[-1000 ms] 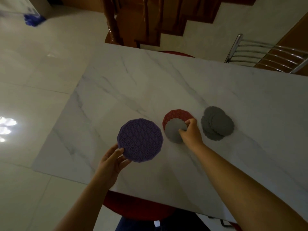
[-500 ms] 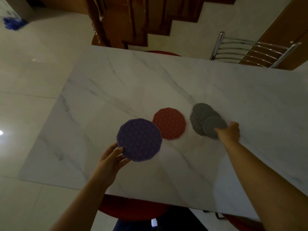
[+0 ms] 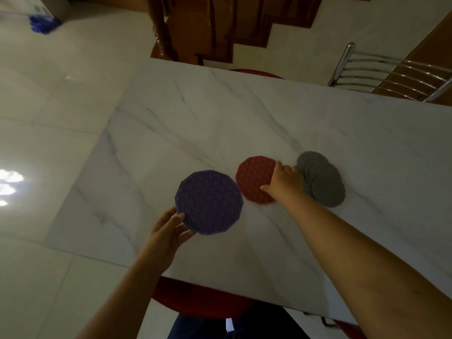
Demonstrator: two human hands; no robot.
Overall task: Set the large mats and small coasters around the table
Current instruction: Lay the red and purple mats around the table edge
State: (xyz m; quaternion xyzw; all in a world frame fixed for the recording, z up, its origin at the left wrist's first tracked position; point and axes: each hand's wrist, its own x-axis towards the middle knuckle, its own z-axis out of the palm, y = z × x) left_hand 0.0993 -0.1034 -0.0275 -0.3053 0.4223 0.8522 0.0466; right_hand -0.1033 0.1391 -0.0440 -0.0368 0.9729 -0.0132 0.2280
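My left hand (image 3: pixel 168 231) holds a large purple patterned mat (image 3: pixel 209 202) by its near-left edge, just above the white marble table (image 3: pixel 195 123). A large red mat (image 3: pixel 255 178) lies flat on the table to its right. My right hand (image 3: pixel 281 182) rests on the red mat's right edge, fingers spread over it and thumb at its near side; whether it grips the mat is unclear. A fanned pile of several small grey coasters (image 3: pixel 322 179) lies just right of that hand.
A metal-backed chair (image 3: pixel 391 72) stands at the table's far right. A red seat (image 3: pixel 256 72) shows past the far edge and another red seat (image 3: pixel 195 297) below the near edge. Wooden stairs (image 3: pixel 220 25) rise behind. Glossy tiled floor lies to the left.
My right hand carried a grey coaster from the red mat to the grey pile, left it there, and has come back onto the red mat. The purple mat stays in my left hand.
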